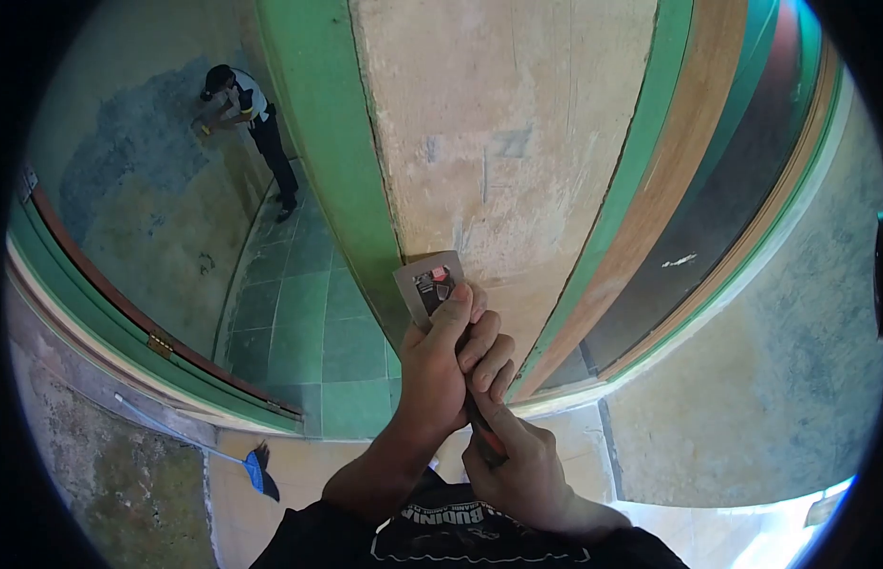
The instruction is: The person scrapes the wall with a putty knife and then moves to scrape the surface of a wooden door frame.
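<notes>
Gripping the scraper point(430, 284): left hand point(440, 365) near blade point(409, 288), right hand point(522, 465) behind.

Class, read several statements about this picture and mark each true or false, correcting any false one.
1. The left hand and right hand both grip a flat-bladed tool. True.
2. The right hand is nearer the tool's blade. False: the left hand is nearer the blade.
3. A person bends toward a patchy wall. True.
4. The broom's head is red. False: the broom has a blue head.
</notes>
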A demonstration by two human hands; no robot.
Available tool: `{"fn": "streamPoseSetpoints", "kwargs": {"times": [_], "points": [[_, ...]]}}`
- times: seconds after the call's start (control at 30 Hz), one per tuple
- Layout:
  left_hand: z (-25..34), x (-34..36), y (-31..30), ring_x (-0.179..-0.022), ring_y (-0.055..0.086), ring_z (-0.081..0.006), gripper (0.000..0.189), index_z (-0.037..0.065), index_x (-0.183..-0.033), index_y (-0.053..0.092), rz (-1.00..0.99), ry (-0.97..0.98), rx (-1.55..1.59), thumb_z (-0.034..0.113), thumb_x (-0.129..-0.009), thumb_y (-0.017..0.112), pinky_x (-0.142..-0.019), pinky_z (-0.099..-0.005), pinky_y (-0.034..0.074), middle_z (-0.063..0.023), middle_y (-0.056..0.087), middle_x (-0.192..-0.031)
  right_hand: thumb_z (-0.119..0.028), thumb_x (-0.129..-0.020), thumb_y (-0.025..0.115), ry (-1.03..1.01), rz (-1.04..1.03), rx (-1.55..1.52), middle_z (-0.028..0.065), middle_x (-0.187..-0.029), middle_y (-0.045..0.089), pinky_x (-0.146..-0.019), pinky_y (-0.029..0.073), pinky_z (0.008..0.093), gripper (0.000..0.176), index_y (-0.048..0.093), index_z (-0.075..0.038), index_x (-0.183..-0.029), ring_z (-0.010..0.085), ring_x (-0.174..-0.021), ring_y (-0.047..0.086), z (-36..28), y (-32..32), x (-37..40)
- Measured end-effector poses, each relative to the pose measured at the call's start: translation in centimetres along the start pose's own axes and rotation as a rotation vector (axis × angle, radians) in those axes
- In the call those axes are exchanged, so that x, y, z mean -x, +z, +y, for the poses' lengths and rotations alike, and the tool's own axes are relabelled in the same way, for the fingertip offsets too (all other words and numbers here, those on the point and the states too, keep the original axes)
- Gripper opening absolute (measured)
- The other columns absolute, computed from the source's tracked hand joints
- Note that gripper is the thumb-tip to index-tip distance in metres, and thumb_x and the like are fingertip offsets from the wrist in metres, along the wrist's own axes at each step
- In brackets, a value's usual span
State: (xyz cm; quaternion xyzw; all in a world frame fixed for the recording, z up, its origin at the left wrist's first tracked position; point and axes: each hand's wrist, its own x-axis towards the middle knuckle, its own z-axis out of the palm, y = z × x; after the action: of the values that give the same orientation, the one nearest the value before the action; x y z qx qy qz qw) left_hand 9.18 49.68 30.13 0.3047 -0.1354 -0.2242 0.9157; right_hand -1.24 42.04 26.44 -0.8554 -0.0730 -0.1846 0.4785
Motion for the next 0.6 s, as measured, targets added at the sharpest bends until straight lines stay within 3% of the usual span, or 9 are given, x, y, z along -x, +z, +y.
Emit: {"fn": "streamPoseSetpoints", "kwargs": {"times": [0.27, 0.5, 0.57, 0.6], "points": [[0.3, 0.0, -0.1, -0.035, 0.033, -0.0065, 0.027, 0.01, -0.083, 0.043, 0.036, -0.006, -0.049, 0.032, -0.099, 0.042, -0.031, -0.0242, 0.035, 0.0055, 0.029, -0.05, -0.002, -0.071, 0.061, 0.042, -0.014, -0.069, 0.0187, -0.072, 0.059, -0.057, 0.051, 0.0419, 0.061, 0.047, -0.006, -0.131, 0.0348, -0.063, 0.062, 0.5, 0.7, -0.2], [0.9, -0.7, 0.6, -0.036, 0.033, -0.0072, 0.028, 0.01, -0.083, 0.043, -0.083, -0.024, -0.078, 0.033, -0.098, 0.043, -0.033, -0.0248, 0.036, 0.0051, 0.03, -0.05, -0.003, -0.071, 0.061, 0.026, 0.021, -0.069, 0.0195, -0.072, 0.059, -0.058, 0.051, 0.0423, 0.063, 0.046, -0.005, -0.132, 0.0358, -0.063, 0.062, -0.1, 0.0, -0.7], [0.2, -0.2, 0.0, -0.036, 0.033, -0.0071, 0.027, 0.01, -0.083, 0.043, 0.004, -0.043, -0.03, 0.033, -0.098, 0.043, -0.033, -0.025, 0.036, 0.0051, 0.03, -0.05, -0.003, -0.07, 0.061, 0.013, -0.006, -0.053, 0.0195, -0.072, 0.059, -0.058, 0.051, 0.0421, 0.063, 0.046, -0.005, -0.132, 0.0359, -0.063, 0.062, -0.1, -0.2, -0.7], [0.3, -0.4, 0.1, -0.036, 0.033, -0.0071, 0.027, 0.01, -0.083, 0.043, 0.0, -0.04, -0.03, 0.033, -0.098, 0.043, -0.033, -0.025, 0.036, 0.0051, 0.03, -0.05, 0.001, -0.07, 0.058, 0.057, -0.041, -0.033, 0.0184, -0.075, 0.061, -0.061, 0.05, 0.0352, 0.066, 0.043, -0.001, -0.134, 0.0303, -0.064, 0.064, -0.3, -0.4, -0.6]]}}
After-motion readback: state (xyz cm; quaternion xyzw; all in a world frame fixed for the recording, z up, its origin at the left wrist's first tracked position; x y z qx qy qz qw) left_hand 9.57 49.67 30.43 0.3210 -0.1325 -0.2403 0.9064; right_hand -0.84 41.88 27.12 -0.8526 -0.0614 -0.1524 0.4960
